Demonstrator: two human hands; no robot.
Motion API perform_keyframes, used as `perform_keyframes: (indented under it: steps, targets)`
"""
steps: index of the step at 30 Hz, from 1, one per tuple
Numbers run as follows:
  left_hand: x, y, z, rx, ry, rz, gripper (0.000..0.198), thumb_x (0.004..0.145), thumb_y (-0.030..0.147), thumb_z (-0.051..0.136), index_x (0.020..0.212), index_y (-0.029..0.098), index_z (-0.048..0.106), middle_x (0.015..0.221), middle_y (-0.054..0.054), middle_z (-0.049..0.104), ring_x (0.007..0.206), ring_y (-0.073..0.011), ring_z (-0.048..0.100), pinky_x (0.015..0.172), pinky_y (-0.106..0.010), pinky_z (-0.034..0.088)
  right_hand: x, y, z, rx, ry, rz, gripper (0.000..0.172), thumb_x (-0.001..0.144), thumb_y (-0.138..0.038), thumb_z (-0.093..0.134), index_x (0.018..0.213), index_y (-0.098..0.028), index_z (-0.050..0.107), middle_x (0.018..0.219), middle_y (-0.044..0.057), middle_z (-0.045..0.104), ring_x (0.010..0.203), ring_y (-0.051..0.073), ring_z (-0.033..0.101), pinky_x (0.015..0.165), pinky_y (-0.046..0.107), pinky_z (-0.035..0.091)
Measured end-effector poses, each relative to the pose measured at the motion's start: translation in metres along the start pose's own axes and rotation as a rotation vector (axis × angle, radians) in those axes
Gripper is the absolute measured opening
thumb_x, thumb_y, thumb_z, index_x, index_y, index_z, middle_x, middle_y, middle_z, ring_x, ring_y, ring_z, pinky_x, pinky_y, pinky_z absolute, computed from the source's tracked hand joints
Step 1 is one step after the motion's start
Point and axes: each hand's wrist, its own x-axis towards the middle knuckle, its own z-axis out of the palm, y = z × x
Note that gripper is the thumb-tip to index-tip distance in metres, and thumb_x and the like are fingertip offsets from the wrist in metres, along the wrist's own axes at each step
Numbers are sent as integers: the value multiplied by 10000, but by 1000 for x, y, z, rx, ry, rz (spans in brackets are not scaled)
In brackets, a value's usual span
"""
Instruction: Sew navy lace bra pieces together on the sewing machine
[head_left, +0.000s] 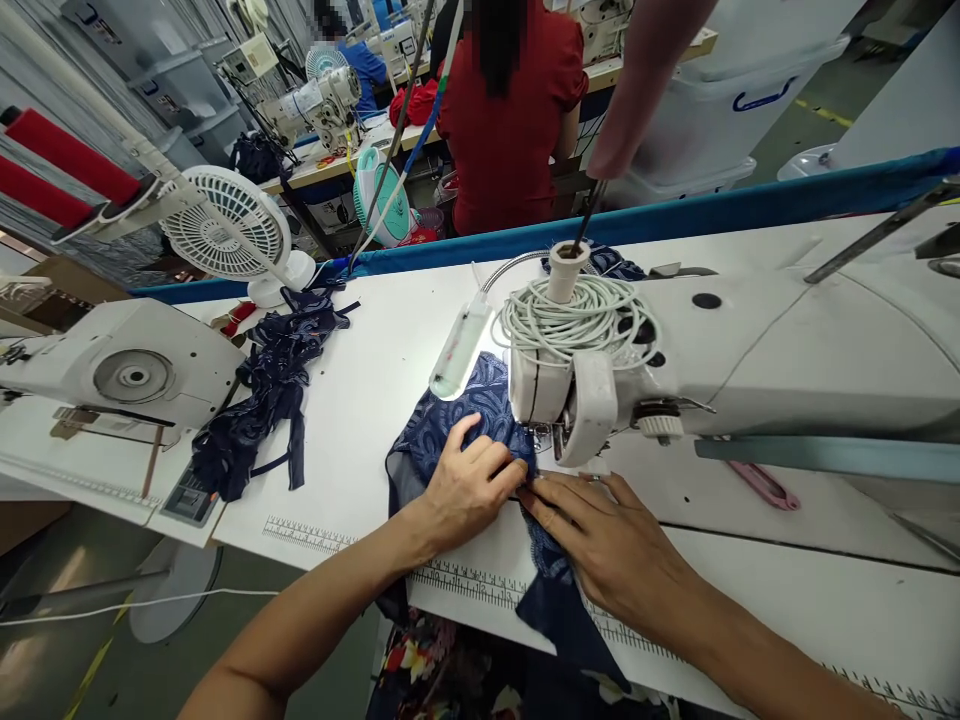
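A piece of navy lace fabric (435,430) lies under the head of a white sewing machine (750,340) and hangs over the table's front edge. My left hand (474,480) rests on the lace left of the needle area, its thumb and fingertips pinching the cloth's edge. Just to the right, my right hand (592,515) holds the same edge, fingertips close to the left ones. The needle itself is mostly hidden by the machine head. A coil of pale cord (577,320) sits on top of the machine, with a lit lamp (461,345) beside it.
Bunched navy garments (277,380) lie on the white table left of the lace. Farther left stand a second machine (142,365), a white fan (225,222) and red thread cones (71,155). Pink snips (765,485) lie at the right. A person in red (499,120) sits beyond the table.
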Motion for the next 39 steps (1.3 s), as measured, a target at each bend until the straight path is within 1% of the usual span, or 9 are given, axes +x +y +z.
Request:
perform_keyframes:
  steps: [8,16,20,23,26,28,31,34,39]
  targets:
    - [-1,1,2,-4,79,23,190,922,69,458,983,169,607,772,9,642,679,-116,534,1004,-432,393,1,0,0,-3,33,5,447,775,-64,485,1187,-161,629,1197,77,668,1106,214,564,1023,409,277]
    - [-3,2,-4,19,82,-76,157,907,109,500,995,167,616,867,-46,654,812,-167,591,968,-440,410,4,-1,-3,-10,48,7,463,753,-49,474,1176,-147,632,1175,73,680,1060,210,578,996,409,290]
    - [-2,-4,-4,-4,112,-103,206,930,56,423,1006,152,589,815,-48,615,792,-167,569,840,-343,475,3,-1,-2,-6,51,6,483,757,-36,457,1199,-146,619,1190,73,676,1054,203,576,1003,403,284]
    - [4,-14,6,-65,103,-103,220,982,161,349,1015,134,566,760,-50,569,730,-178,544,687,-312,461,3,0,0,1,27,6,490,760,-41,464,1217,-146,607,1202,79,666,1079,211,565,1008,407,281]
    - [11,-21,13,-70,137,-82,266,977,362,429,1003,139,573,740,-43,542,699,-189,529,645,-324,431,2,0,1,12,15,8,474,771,-53,475,1215,-151,607,1166,78,671,1079,214,564,1004,408,281]
    - [13,-21,11,-31,195,-47,185,961,300,474,1006,168,596,754,-38,551,696,-172,532,627,-299,405,2,0,0,13,21,12,472,778,-53,473,1218,-160,604,1161,71,671,1067,210,568,1004,406,281]
    - [8,-13,1,-1,220,32,178,932,123,483,1001,207,624,882,-52,620,789,-155,570,684,-292,412,2,0,-1,4,28,16,487,786,-41,465,1239,-165,594,1174,63,668,1057,201,573,1004,400,284]
    - [0,-2,-6,-13,103,101,163,933,109,505,1015,182,626,898,-38,660,797,-138,573,840,-348,433,0,1,0,-14,44,10,465,783,-36,467,1209,-153,610,1178,69,670,1069,211,575,1012,414,284]
    - [-9,3,-1,-45,0,28,225,943,94,447,1059,175,622,858,-23,680,760,-133,579,965,-410,406,-1,0,2,-24,73,8,439,794,-34,456,1186,-145,621,1185,69,672,1079,213,572,1007,417,293]
